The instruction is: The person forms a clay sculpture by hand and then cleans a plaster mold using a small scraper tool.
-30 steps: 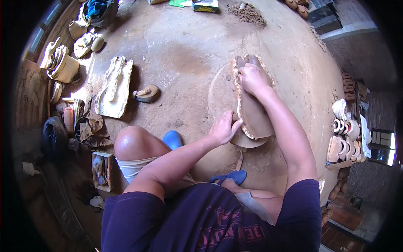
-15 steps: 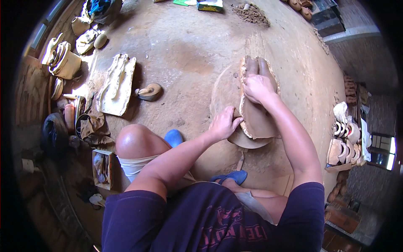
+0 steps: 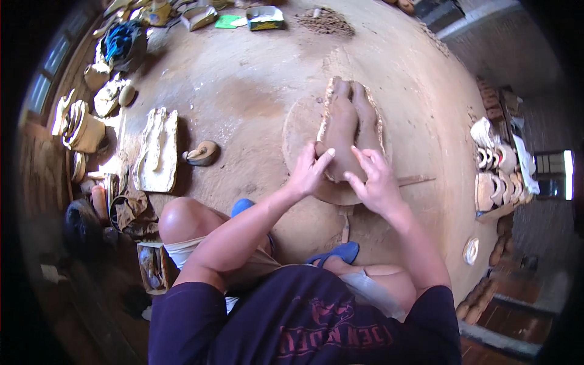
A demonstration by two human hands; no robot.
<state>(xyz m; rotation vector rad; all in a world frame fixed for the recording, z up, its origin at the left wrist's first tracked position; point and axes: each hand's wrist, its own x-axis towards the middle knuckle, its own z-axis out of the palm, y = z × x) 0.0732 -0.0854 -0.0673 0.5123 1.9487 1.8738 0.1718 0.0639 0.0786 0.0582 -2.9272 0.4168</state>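
A long block of brown clay [image 3: 344, 125], shaped like a pair of legs, lies in a pale plaster mould [image 3: 326, 111] on a round board [image 3: 296, 131] on the floor. My left hand [image 3: 307, 172] wraps the mould's near left edge, its thumb reaching over the clay; the curled fingertips are partly hidden. At the near right end, my right hand [image 3: 377, 181] touches the clay with thumb and fingers spread apart. To the left lies another white plaster mould piece [image 3: 144, 164], its hollow facing up.
A rounded brown tool-like object [image 3: 204, 153] lies near the white mould piece. Crumbled clay [image 3: 325, 23] is heaped at the far side. Curved clay pieces [image 3: 499, 188] stand at the right. A flat stick [image 3: 417, 180] shows beside the board. Pots [image 3: 85, 131] line the left wall.
My right hand has drawn back from the far part of the clay to its near end, its fingers now spread. The mould looks flatter and shows more clay. The view has shifted.
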